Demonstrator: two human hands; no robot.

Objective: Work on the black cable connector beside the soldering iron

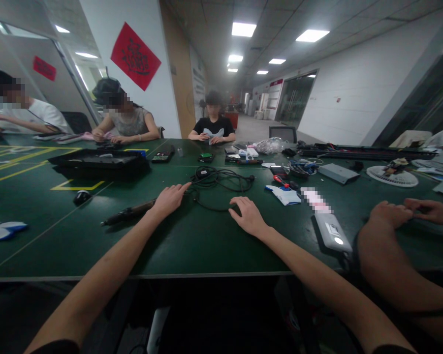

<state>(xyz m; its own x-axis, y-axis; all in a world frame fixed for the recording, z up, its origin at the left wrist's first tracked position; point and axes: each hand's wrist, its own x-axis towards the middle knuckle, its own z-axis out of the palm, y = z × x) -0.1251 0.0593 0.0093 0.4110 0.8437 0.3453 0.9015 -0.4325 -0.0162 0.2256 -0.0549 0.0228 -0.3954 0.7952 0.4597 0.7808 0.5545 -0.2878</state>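
A slim dark tool (127,215), like an electric screwdriver with a pointed metal tip, lies on the green table. My left hand (170,200) is over its rear end, fingers stretched out; whether the palm touches it is hidden. A black cable (212,208) runs from near those fingertips towards my right hand (248,215). There my thumb and fingers are apart, with the cable's visible end between them; contact is unclear. Further back, a coiled black cord (227,181) with a small black box (203,173) and a plug rests on the table.
On the left are a black tray (99,161) and a computer mouse (82,197). A blue-and-white packet (285,195), red-handled tool (280,181) and white device (331,231) lie to the right. A neighbour's hands (389,214) are close at far right. Several people sit around the table.
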